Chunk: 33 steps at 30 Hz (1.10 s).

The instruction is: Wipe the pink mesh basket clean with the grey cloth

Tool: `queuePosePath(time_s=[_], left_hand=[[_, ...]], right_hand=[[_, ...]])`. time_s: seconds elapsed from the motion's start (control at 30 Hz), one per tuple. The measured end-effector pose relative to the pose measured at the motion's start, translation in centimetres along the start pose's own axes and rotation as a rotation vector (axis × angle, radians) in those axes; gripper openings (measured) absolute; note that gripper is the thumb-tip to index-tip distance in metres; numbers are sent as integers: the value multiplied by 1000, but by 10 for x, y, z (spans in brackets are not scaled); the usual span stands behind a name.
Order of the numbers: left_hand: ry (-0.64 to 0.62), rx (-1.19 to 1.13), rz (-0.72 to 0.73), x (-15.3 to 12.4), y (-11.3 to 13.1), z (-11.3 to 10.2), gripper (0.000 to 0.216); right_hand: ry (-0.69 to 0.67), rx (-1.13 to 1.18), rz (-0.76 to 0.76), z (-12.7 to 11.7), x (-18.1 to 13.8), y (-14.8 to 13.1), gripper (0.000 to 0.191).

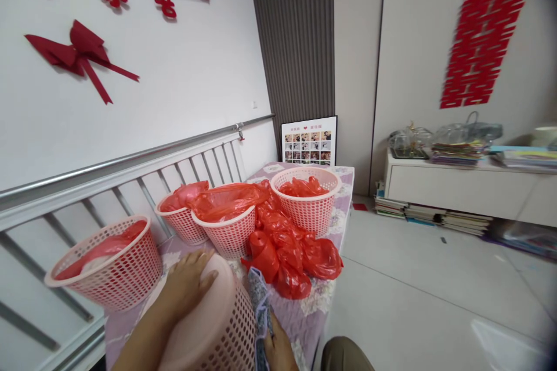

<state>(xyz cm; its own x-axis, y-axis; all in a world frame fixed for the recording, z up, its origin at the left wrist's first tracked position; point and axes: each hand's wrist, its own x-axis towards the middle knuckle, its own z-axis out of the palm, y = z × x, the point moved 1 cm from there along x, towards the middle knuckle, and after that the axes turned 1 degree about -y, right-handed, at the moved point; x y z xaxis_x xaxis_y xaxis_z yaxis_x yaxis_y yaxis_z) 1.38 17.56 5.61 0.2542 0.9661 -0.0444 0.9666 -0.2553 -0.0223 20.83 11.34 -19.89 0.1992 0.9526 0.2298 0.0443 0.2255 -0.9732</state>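
Note:
A pink plastic basket lies tipped in front of me, its solid base facing up and its perforated side to the right. My left hand rests on that base, fingers laid across it and thumb apart. Beside the basket's right wall, my right hand is closed around a grey patterned cloth with lavender edging. The cloth touches or lies very near the wall. Just beyond it are a red plastic roll and a heap of red plastic bags. The basket's opening is out of sight.
Pink baskets with red plastic inside stand at the left, back, middle and right of the floral-covered bench. A white slatted backrest runs along the wall. White cabinet stands across the tiled floor.

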Motion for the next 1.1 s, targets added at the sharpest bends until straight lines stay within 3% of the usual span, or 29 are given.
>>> queuePosePath(time_s=[0.07, 0.23, 0.33, 0.47, 0.7, 0.8, 0.93, 1.1], left_hand=[[-1, 5, -5, 0, 1, -2, 64], [14, 9, 2, 1, -2, 2, 64], [37, -4, 12, 3, -4, 5, 63], [30, -14, 16, 2, -3, 3, 64], [24, -17, 10, 2, -3, 3, 64], [42, -26, 19, 3, -4, 5, 64], [44, -26, 11, 2, -3, 5, 63], [40, -10, 8, 3, -5, 6, 63]], right_hand=[[-6, 13, -5, 4, 5, -22, 48], [-80, 41, -180, 21, 26, -112, 45], [-121, 17, -275, 28, 37, -144, 46], [-84, 60, -269, 29, 39, -130, 47], [-55, 7, -25, 2, 7, -24, 52], [-33, -2, 5, -4, 0, -1, 56], [-10, 3, 8, 6, 7, -22, 46], [-45, -13, -176, 24, 17, -107, 45]])
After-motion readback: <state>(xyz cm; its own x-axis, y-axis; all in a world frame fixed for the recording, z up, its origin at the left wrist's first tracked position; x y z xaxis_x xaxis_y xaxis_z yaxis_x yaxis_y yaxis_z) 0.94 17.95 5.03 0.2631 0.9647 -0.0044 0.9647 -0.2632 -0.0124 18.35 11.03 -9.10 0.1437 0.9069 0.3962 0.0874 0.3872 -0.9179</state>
